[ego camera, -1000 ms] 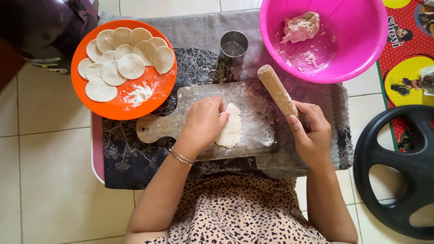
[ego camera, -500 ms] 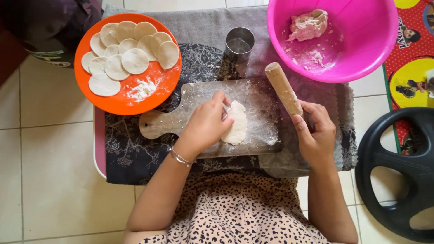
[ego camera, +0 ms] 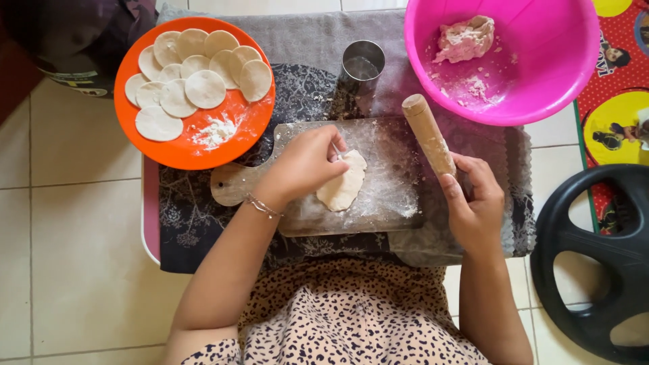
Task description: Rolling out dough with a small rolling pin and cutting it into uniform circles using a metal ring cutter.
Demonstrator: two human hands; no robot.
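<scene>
Left hand [ego camera: 307,162] presses dough [ego camera: 343,189] on floured board [ego camera: 385,169] (tiled floor [ego camera: 74,257]).

— What can't you make out?
— My left hand [ego camera: 307,162] covers the dough piece's [ego camera: 343,189] near edge, and my right hand's fingers [ego camera: 473,177] hide the rolling pin's [ego camera: 428,134] lower end.
— Anything cut off?
— The pink bowl's [ego camera: 541,94] far rim.

My left hand [ego camera: 307,162] pinches the pale flattened dough piece [ego camera: 343,186] on the floured wooden board [ego camera: 385,203], while my right hand [ego camera: 476,203] grips the wooden rolling pin [ego camera: 428,134].
</scene>
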